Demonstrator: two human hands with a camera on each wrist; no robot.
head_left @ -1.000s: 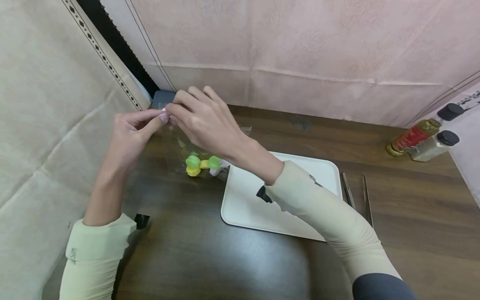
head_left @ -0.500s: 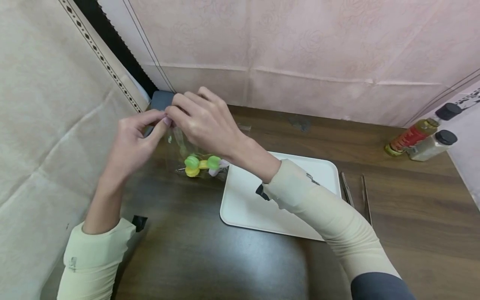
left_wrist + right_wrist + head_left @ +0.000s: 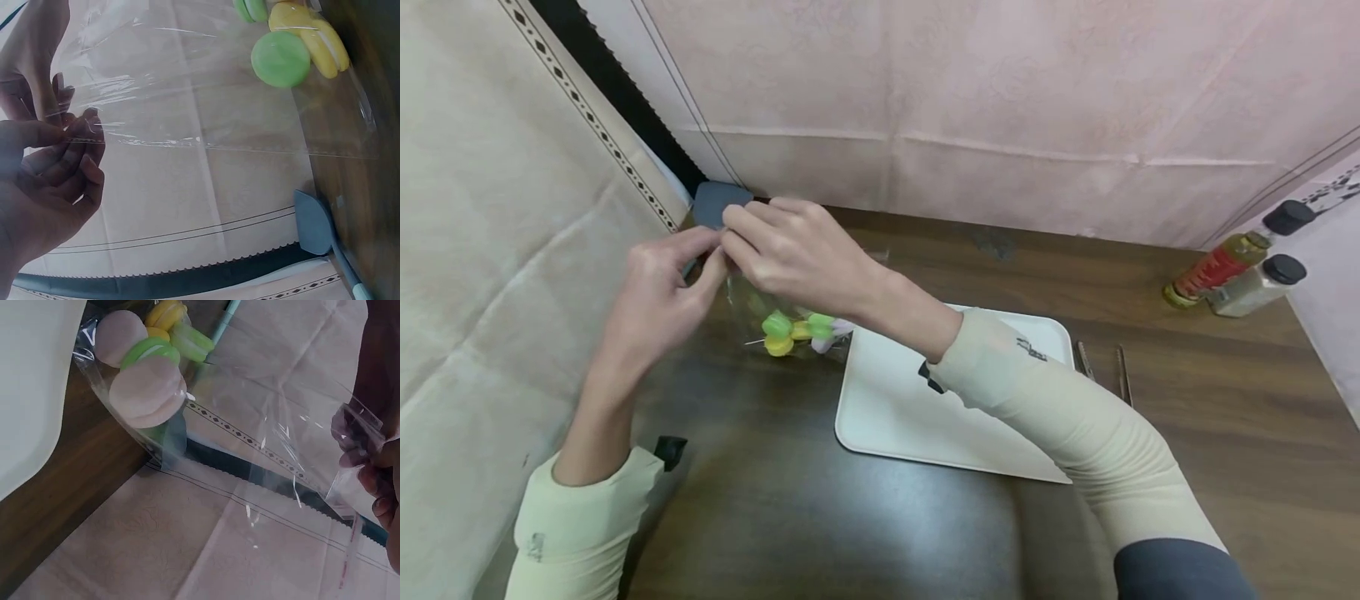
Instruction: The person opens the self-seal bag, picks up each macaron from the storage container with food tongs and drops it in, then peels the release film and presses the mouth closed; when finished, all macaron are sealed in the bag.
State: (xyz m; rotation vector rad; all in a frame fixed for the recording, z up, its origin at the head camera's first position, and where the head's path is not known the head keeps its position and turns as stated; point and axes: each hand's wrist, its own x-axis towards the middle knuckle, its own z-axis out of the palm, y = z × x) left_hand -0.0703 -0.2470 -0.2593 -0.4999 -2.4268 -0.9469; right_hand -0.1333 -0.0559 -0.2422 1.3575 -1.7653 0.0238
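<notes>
A clear plastic bag [image 3: 187, 112] hangs from both hands, its bottom close over the table beside the tray. Inside it lie several macarons: a green one [image 3: 281, 59], a yellow one [image 3: 778, 344] and a pale pink one [image 3: 147, 390] among them. My left hand [image 3: 658, 287] pinches the bag's upper edge between thumb and fingers. Right beside it, the fingertips of my right hand [image 3: 797, 254] pinch the same edge; in the head view the back of this hand covers part of the bag. An adhesive strip [image 3: 350, 550] shows along the bag's mouth in the right wrist view.
A white tray [image 3: 910, 417] lies under the right forearm. Metal tongs [image 3: 1123, 375] are at its right. An oil bottle [image 3: 1217, 267] and a black-capped jar [image 3: 1258, 287] stand at the far right. A blue-grey spatula [image 3: 315, 222] lies at the back left.
Both hands have come slightly lower and a little to the left in the head view, fingertips still together at the bag's edge. More of the spatula shows behind them.
</notes>
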